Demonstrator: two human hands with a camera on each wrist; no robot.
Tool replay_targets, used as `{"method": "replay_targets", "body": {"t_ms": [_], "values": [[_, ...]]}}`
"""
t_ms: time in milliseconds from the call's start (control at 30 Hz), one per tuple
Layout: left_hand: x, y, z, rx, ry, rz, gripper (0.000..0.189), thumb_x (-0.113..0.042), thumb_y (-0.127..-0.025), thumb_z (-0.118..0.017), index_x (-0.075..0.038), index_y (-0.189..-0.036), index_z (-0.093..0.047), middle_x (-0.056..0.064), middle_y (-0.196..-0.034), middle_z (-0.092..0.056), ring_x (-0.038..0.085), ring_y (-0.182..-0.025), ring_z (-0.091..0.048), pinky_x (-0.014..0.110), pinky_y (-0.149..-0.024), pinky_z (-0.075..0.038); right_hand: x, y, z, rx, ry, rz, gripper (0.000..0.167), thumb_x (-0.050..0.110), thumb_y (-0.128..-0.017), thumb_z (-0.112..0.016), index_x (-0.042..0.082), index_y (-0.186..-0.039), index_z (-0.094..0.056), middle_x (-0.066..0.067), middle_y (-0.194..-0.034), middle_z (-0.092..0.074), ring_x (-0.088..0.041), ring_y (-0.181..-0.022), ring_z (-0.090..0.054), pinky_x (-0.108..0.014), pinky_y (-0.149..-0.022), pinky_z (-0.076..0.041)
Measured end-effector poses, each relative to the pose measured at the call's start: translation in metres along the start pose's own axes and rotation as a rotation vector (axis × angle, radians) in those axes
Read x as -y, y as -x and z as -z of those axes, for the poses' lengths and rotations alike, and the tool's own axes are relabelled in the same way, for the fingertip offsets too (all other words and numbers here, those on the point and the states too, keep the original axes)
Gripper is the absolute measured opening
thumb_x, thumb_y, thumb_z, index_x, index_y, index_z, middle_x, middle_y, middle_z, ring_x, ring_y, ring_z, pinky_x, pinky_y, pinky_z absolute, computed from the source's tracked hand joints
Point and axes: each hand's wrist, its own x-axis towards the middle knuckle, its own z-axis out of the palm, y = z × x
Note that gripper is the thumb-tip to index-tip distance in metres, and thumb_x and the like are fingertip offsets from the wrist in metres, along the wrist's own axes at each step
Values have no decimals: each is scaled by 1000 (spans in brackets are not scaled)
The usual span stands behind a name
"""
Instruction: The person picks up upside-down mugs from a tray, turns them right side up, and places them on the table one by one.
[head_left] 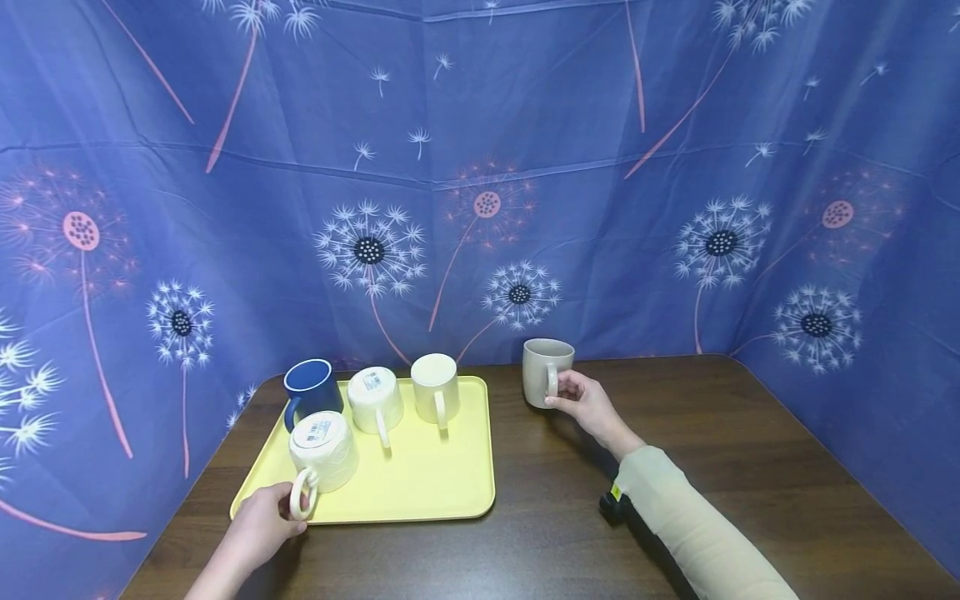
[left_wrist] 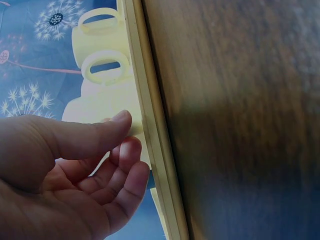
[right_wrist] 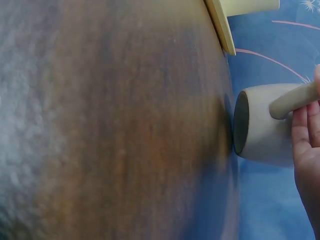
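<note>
A white mug (head_left: 324, 450) stands upside down at the tray's front left, its base with a label facing up. My left hand (head_left: 262, 523) pinches its handle (head_left: 303, 493) between thumb and fingers, close to the tray's front edge. To the right of the tray, my right hand (head_left: 588, 406) holds a grey mug (head_left: 537, 375) by the handle. In the right wrist view, the end of that grey mug (right_wrist: 270, 125) facing the wood is a dark oval. The handle points toward me.
On the yellow tray (head_left: 427, 492) are two more white mugs, one upside down (head_left: 375, 400) and one (head_left: 435, 387) to its right. A blue mug (head_left: 315, 392) stands at the back left. A dandelion-print cloth (head_left: 600, 208) hangs behind the wooden table (head_left: 750, 467).
</note>
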Motion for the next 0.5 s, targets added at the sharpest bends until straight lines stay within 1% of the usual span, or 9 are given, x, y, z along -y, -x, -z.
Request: {"method": "replay_targets", "body": {"t_ms": [100, 300, 367, 400, 500], "values": [[0, 0, 0, -6, 7, -1, 25, 0, -62, -80, -13, -71, -59, -5, -63, -52, 9, -59, -42, 26, -57, -33, -1, 0, 0, 9, -2, -10, 30, 3, -77, -75, -5, -102, -59, -19, -99, -67, -8, -84, -62, -19, -76, -50], [1, 0, 0, -8, 14, 7, 24, -3, -61, -81, -14, -69, -62, -6, -62, -53, 6, -58, -41, 24, -56, -33, -2, 2, -2, 48, 35, -13, 28, 1, -77, -75, -5, -100, -60, -18, -99, -66, -8, -85, -63, -19, -76, -50], [0, -1, -1, -5, 18, 8, 24, -3, -61, -82, -14, -69, -62, -6, -62, -54, 5, -58, -41, 24, -56, -33, 6, 5, -2, 53, 48, -7, 27, -1, -77, -74, -5, -100, -61, -20, -99, -66, -11, -86, -64, -19, -76, -50], [0, -1, -1, -4, 20, 9, 23, -3, -61, -82, -14, -69, -62, -6, -62, -53, 4, -57, -41, 23, -56, -33, 6, 5, -1, 56, 53, -2, 27, -1, -77, -74, -5, -100, -61, -20, -99, -66, -11, -86, -64, -19, -76, -50], [0, 0, -1, -3, 25, 1, 23, -4, -62, -82, -14, -69, -62, -6, -61, -53, 3, -57, -40, 23, -56, -32, 18, 9, 0, 65, 61, -4, 25, -5, -76, -72, -6, -99, -61, -23, -99, -66, -16, -87, -65, -20, -76, -51]]}}
